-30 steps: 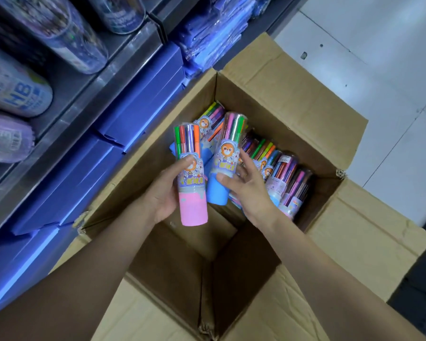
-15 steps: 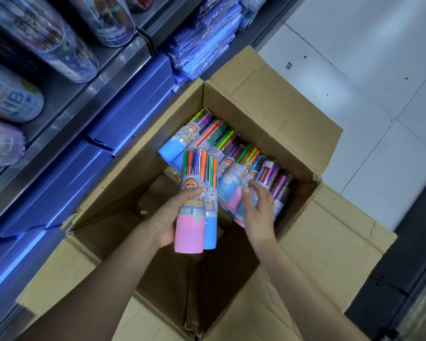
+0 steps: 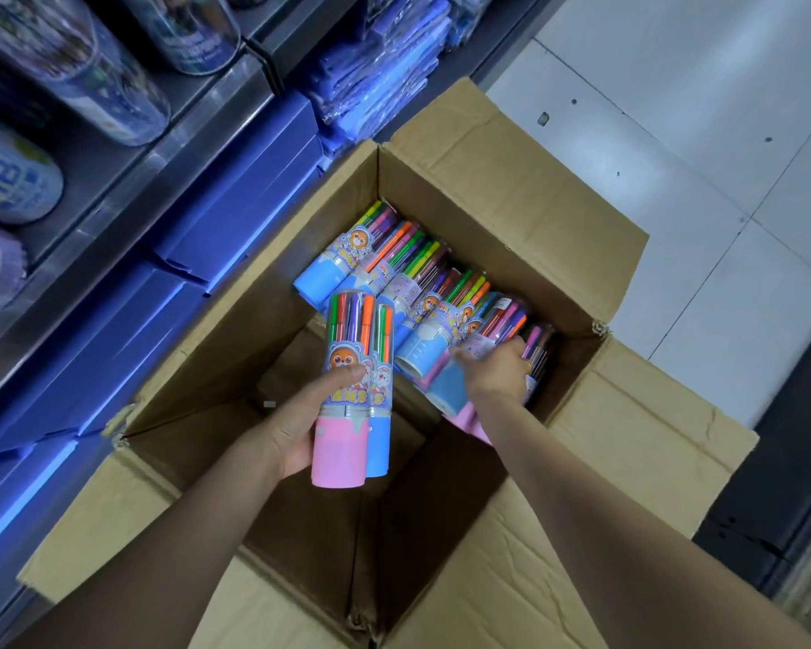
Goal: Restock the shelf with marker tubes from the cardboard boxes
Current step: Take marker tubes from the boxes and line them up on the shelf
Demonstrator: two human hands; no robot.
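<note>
Cardboard box (image 3: pixel 511 189): left hand (image 3: pixel 296 428) grips two tubes (image 3: pixel 347 391); right hand's (image 3: pixel 492 372) fingers hidden among tubes, grip unclear.

open cardboard box (image 3: pixel 511 189) sits on white tiled floor (image 3: pixel 703 86)

Flat blue cardboard cartons (image 3: pixel 235 199) lay stacked beside clear-wrapped blue packets (image 3: pixel 385 72), near a white tiled floor (image 3: pixel 703 110).

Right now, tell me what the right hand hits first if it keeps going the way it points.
Likely the marker tubes lying in the box: the right hand already reaches among them, fingertips on one.
</note>
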